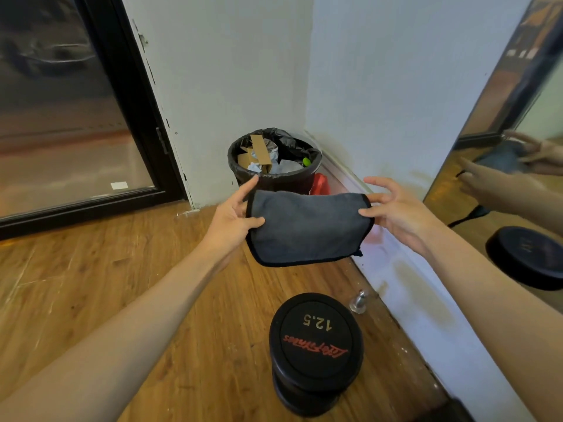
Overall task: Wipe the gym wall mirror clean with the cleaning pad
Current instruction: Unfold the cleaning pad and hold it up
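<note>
The cleaning pad (307,226), a grey cloth with a dark stitched edge, hangs folded in the air between both hands, above the wooden floor (91,284) and in front of the corner of the room. The left hand (234,214) holds its left edge: the thumb lies across the front of the cloth, the forefinger points up along the edge, and the other fingers are behind the cloth, out of sight. The right hand (393,208) pinches the upper right corner between thumb and a fingertip, with the remaining fingers spread and loosely bent above it. The lower part of the pad sags free, and a small corner of it sticks out at the bottom right.

The gym wall mirror (518,132) stands along the right-hand wall, apart from the pad, and it reflects both hands and the cloth. Behind the pad, in the corner, a black bin (243,169) with a black liner holds cardboard and crumpled paper; something red (321,184) sits just beside it, partly hidden. Near the bottom of the view a black dumbbell (316,348) marked 12.5 stands on end on the floor, close to the white skirting board (426,315), with a small metal doorstop (359,301) just beside it. A dark-framed glass door (76,117) fills the left.
</note>
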{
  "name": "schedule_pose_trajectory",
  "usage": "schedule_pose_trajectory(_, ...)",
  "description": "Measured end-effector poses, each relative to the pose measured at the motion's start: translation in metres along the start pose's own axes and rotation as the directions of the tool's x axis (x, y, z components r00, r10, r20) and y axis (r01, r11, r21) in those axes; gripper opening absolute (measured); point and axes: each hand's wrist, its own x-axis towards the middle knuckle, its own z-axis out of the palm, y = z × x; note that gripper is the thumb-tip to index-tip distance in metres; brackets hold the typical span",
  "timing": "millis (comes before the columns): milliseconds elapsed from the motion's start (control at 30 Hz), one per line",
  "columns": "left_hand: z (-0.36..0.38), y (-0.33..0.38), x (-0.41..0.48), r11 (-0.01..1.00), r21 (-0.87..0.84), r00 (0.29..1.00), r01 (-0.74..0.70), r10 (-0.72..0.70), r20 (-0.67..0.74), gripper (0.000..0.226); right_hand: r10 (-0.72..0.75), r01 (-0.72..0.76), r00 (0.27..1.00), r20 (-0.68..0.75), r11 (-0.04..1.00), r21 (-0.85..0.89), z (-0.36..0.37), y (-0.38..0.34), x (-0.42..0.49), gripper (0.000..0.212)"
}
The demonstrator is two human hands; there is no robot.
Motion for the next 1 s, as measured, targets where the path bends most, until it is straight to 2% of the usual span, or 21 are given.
schedule_pose_trajectory(67, -0.001, 0.023, 0.005, 0.996, -0.013, 0.996, -0.091, 0.091, 0.006, 0.084, -0.163, 0.160, 0.987, 0.013, 0.981, 0.108, 0.000, -0.017, 0.003, 0.076)
schedule_pose_trajectory(133, -0.006, 0.053, 0.014, 0.969, -0.150, 0.980, -0.194, 0.198, 0.009, 0.086, -0.362, 0.341, 0.930, 0.059, 0.913, 0.223, -0.003, -0.042, 0.003, 0.077)
schedule_pose_trajectory(167, -0.012, 0.065, 0.017, 0.953, -0.195, 0.972, -0.231, 0.236, 0.003, 0.087, -0.425, 0.401, 0.902, 0.073, 0.890, 0.216, -0.004, -0.050, 0.001, 0.073)
schedule_pose_trajectory(233, -0.025, 0.068, 0.019, 0.953, -0.150, 0.965, -0.262, 0.261, -0.026, 0.083, -0.469, 0.468, 0.882, 0.045, 0.883, 0.033, -0.004, -0.050, -0.001, 0.056)
schedule_pose_trajectory(300, -0.035, 0.048, 0.013, 0.974, 0.024, 0.972, -0.227, 0.228, -0.058, 0.073, -0.462, 0.450, 0.887, -0.015, 0.870, -0.203, -0.004, -0.030, 0.000, 0.031)
schedule_pose_trajectory(367, -0.036, 0.025, 0.013, 0.954, 0.214, 0.968, -0.209, 0.232, -0.090, 0.047, -0.465, 0.425, 0.884, -0.046, 0.841, -0.336, -0.001, -0.016, 0.000, 0.024)
schedule_pose_trajectory(433, -0.032, 0.013, 0.015, 0.932, 0.322, 0.964, -0.168, 0.224, -0.146, 0.024, -0.448, 0.405, 0.892, -0.052, 0.847, -0.344, 0.001, -0.010, 0.000, 0.025)
schedule_pose_trajectory(500, -0.026, 0.014, 0.019, 0.933, 0.346, 0.968, -0.099, 0.171, -0.185, 0.028, -0.383, 0.341, 0.922, -0.062, 0.876, -0.341, 0.001, -0.008, 0.001, 0.023)
schedule_pose_trajectory(567, -0.020, 0.018, 0.019, 0.934, 0.358, 0.985, -0.008, 0.069, -0.157, 0.024, -0.289, 0.252, 0.956, -0.057, 0.902, -0.351, 0.002, -0.004, 0.003, 0.022)
schedule_pose_trajectory(633, -0.020, 0.021, 0.023, 0.964, 0.251, 0.990, 0.087, -0.055, -0.132, 0.019, -0.158, 0.132, 0.984, -0.078, 0.955, -0.265, 0.004, -0.005, 0.005, 0.022)
schedule_pose_trajectory(700, -0.023, 0.025, 0.026, 0.986, 0.087, 0.986, 0.142, -0.134, -0.101, 0.014, -0.031, 0.029, 0.999, -0.042, 0.998, -0.047, 0.004, -0.011, 0.008, 0.021)
schedule_pose_trajectory(767, -0.028, 0.030, 0.027, 0.990, -0.016, 0.989, 0.141, -0.142, -0.050, 0.011, 0.016, -0.025, 0.998, 0.068, 0.992, 0.125, 0.001, -0.016, 0.010, 0.023)
schedule_pose_trajectory(800, -0.030, 0.032, 0.026, 0.992, -0.049, 0.992, 0.120, -0.121, -0.031, 0.012, 0.011, -0.029, 0.993, 0.114, 0.987, 0.158, -0.001, -0.018, 0.009, 0.026)
schedule_pose_trajectory(900, -0.032, 0.035, 0.021, 0.989, -0.137, 0.999, 0.047, -0.050, -0.017, 0.023, -0.037, 0.023, 0.984, 0.173, 0.997, 0.080, -0.006, -0.014, 0.008, 0.039)
schedule_pose_trajectory(1000, -0.037, 0.029, 0.020, 0.978, -0.210, 1.000, -0.003, 0.008, 0.022, 0.032, -0.153, 0.165, 0.979, 0.132, 0.982, -0.088, -0.011, -0.005, 0.009, 0.042)
